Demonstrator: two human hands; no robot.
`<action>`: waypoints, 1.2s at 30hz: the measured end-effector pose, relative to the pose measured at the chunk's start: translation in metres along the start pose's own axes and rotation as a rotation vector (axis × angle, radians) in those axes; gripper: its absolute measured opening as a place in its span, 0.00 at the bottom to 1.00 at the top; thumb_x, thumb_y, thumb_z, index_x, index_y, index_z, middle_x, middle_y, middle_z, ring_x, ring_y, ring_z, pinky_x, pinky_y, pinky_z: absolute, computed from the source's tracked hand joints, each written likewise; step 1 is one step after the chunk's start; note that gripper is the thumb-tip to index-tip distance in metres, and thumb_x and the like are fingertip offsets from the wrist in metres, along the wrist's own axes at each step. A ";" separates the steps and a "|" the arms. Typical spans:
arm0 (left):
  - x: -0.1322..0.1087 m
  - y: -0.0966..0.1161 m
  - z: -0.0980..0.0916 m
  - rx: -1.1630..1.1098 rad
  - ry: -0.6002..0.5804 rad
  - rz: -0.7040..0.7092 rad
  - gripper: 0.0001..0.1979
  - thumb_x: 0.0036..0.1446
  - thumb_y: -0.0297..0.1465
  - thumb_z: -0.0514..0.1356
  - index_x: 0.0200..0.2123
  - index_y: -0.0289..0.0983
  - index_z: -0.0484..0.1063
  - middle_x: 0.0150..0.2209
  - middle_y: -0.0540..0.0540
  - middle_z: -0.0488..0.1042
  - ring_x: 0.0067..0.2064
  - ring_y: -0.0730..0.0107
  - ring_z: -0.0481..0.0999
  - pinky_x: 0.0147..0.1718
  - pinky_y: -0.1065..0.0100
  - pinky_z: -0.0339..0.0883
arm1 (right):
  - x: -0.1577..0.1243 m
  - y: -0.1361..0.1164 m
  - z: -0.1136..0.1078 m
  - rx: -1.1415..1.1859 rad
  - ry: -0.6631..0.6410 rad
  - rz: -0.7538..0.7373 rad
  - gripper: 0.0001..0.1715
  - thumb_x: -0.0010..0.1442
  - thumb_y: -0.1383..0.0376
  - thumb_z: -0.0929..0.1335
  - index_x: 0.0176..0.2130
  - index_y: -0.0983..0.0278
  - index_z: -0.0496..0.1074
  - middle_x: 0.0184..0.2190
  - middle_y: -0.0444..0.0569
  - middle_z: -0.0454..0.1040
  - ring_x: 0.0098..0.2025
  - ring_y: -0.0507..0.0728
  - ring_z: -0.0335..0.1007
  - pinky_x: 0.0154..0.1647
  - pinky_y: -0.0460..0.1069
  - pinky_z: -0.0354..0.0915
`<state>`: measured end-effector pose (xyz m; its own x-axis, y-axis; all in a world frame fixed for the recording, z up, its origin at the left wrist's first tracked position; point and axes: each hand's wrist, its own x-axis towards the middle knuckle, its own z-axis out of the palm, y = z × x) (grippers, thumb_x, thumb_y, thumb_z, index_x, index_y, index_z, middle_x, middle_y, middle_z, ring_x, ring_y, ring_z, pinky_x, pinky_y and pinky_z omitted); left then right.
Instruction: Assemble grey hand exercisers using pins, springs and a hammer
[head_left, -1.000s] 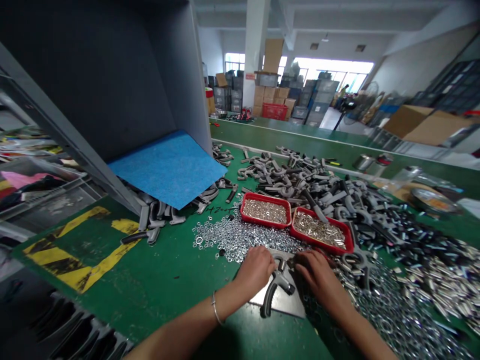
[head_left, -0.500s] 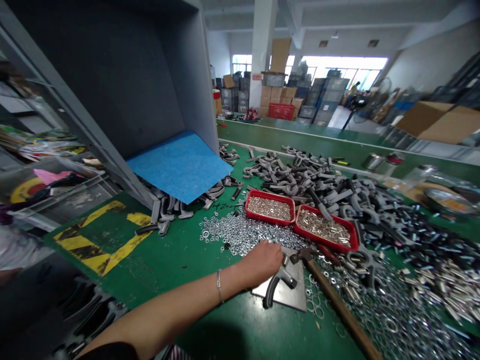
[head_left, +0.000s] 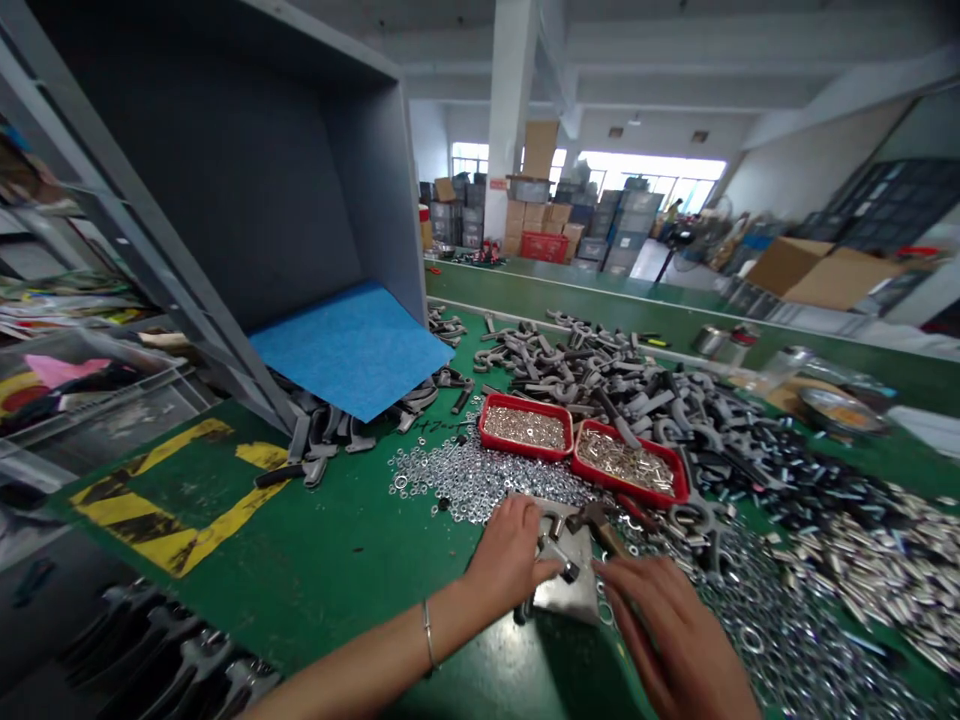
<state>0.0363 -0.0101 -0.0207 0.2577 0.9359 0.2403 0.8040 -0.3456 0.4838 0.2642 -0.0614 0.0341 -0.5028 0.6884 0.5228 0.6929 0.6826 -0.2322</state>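
The grey metal tool body (head_left: pixel 555 550) looks dull and cast, with a curved hook, a short stub ending in a black cap, and a black grip. It lies on a square steel plate (head_left: pixel 576 602) in the lower centre of the frame, set on the green table (head_left: pixel 405 580). The hook is toward the top of the frame; the long axis slants down from there to the lower left, where the grip's tip shows, while the capped stub points lower right. Much of its middle is covered.

The left hand (head_left: pixel 508 548) is clamped on it from the left, thumb across the body. The right hand (head_left: pixel 667 615) is apart from it, to the lower right, over the wooden handle of a hammer (head_left: pixel 609 535); from here I can't tell whether those fingers grip it. The hammer's head rests by the plate's upper right corner.
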 end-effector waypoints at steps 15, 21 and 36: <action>-0.010 0.008 0.002 0.135 -0.177 0.057 0.24 0.59 0.31 0.62 0.58 0.34 0.67 0.58 0.34 0.67 0.57 0.46 0.67 0.55 0.48 0.65 | -0.005 0.063 0.026 0.210 -0.332 0.492 0.14 0.67 0.58 0.59 0.49 0.61 0.61 0.38 0.52 0.76 0.34 0.59 0.74 0.37 0.53 0.70; -0.015 0.005 0.006 0.082 -0.122 -0.006 0.26 0.58 0.32 0.63 0.59 0.38 0.65 0.57 0.37 0.68 0.57 0.48 0.67 0.56 0.49 0.63 | 0.004 0.039 0.009 0.121 -0.458 0.471 0.17 0.68 0.60 0.56 0.51 0.59 0.66 0.46 0.56 0.78 0.40 0.64 0.79 0.39 0.55 0.71; -0.003 0.007 -0.007 -0.063 -0.136 -0.140 0.44 0.50 0.33 0.65 0.67 0.33 0.49 0.52 0.33 0.72 0.53 0.44 0.70 0.54 0.47 0.63 | -0.026 0.044 0.018 0.410 -0.354 0.736 0.21 0.68 0.52 0.59 0.49 0.57 0.72 0.39 0.49 0.81 0.37 0.61 0.79 0.36 0.53 0.74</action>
<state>0.0375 -0.0156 -0.0122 0.2193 0.9742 0.0535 0.8031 -0.2114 0.5571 0.2987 -0.0446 -0.0040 -0.1833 0.9732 -0.1393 0.6974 0.0288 -0.7161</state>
